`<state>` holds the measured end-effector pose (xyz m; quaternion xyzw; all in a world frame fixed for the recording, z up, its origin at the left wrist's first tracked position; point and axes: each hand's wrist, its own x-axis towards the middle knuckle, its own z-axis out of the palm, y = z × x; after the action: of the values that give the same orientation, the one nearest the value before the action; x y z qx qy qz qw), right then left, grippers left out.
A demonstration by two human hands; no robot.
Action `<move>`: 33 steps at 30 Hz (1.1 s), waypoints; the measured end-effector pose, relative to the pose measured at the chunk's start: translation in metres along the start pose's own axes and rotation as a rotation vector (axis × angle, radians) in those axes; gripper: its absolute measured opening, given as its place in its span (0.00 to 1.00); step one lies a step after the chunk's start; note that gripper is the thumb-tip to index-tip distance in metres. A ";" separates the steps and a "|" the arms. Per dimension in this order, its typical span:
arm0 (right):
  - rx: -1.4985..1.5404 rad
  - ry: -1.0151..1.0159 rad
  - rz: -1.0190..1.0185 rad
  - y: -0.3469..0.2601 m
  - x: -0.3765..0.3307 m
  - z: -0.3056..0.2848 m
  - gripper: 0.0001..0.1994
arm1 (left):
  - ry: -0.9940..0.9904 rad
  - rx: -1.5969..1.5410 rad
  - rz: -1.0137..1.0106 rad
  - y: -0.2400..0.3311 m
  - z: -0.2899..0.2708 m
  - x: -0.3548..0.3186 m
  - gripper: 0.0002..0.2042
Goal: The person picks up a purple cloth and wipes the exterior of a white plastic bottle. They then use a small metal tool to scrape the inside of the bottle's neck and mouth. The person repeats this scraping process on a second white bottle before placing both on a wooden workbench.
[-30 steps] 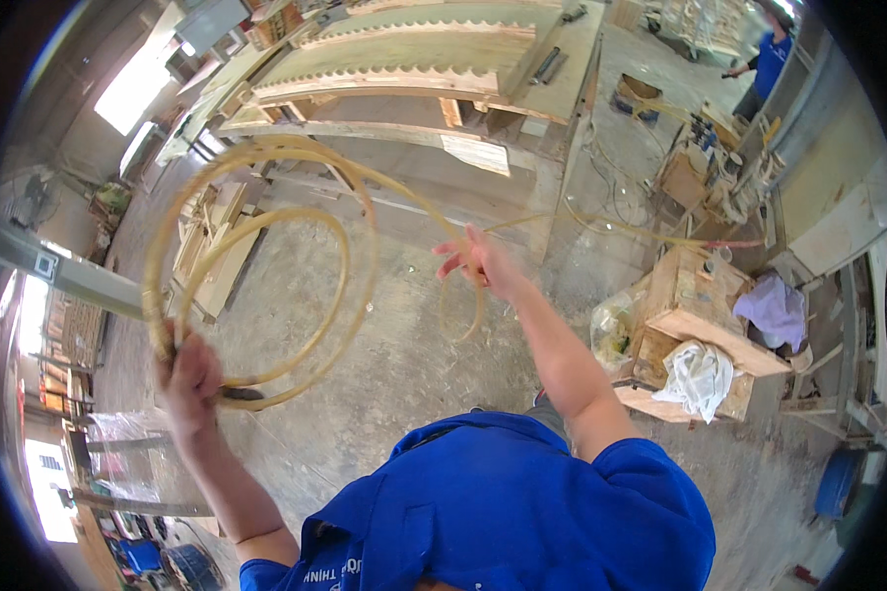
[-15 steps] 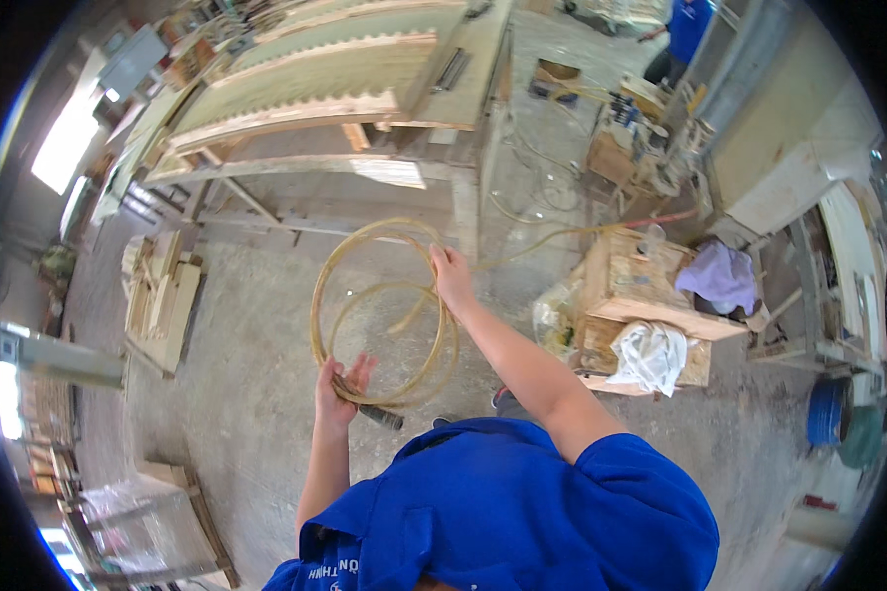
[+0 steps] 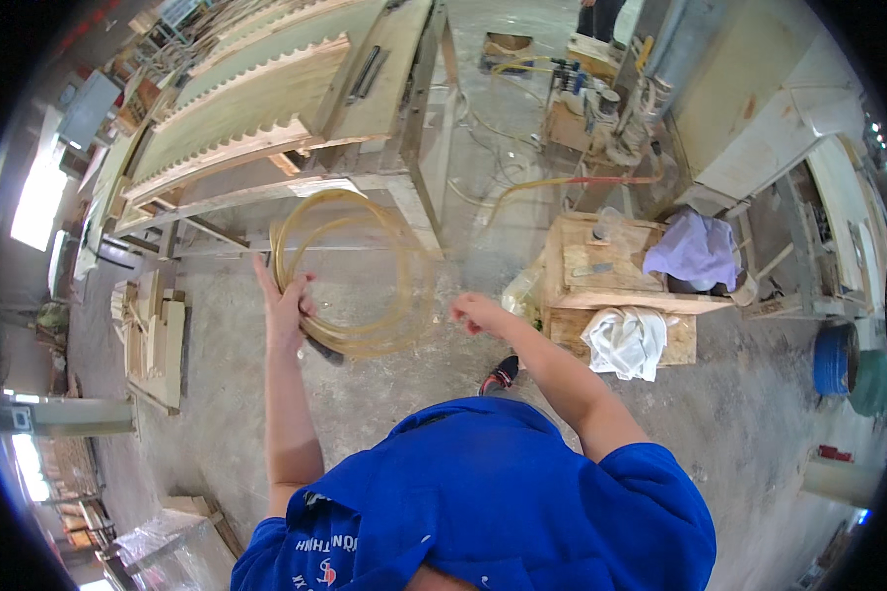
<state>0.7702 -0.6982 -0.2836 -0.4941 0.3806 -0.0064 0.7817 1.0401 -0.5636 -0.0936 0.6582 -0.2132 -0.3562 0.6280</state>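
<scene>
While the left hand holds the coil of yellow hose up in front of the body, its fingers are wrapped around the loops at their left side. The coil hangs in the air over the grey floor, just in front of the long wooden workbench.

The right hand is off to the right, apart from the coil. It looks loosely curled, and a thin, blurry bit of hose may run from it to the coil, but I cannot tell if it is pinching anything.

Half a second ago the right hand was up at the top of the coil. Now it has come away and dropped lower. The loops also look tighter and rounder than a second ago, when they were big and floppy. So I think one more loop has just been laid on, and the right hand is going for more hose.

More yellow hose trails across the floor toward the wooden crate with white cloth on it. So I think there is more to wind up.
</scene>
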 end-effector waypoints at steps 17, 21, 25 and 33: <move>-1.431 1.186 -1.131 -0.169 -0.010 0.047 0.28 | 0.688 0.107 0.729 0.169 -0.298 -0.266 0.05; -1.634 0.801 -0.501 -0.173 0.010 0.048 0.24 | 0.701 -0.037 0.880 0.180 -0.348 -0.311 0.05; -1.607 0.196 -0.598 -0.102 0.028 0.146 0.10 | 0.884 -0.054 0.969 0.181 -0.362 -0.313 0.07; -1.461 -0.451 -1.548 -0.118 -0.087 0.217 0.11 | 0.504 1.075 0.373 0.083 -0.235 -0.125 0.18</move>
<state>0.8819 -0.5587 -0.0925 -0.9353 -0.2741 -0.1785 0.1350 1.1450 -0.3243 0.0031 0.8979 -0.3193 0.0831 0.2914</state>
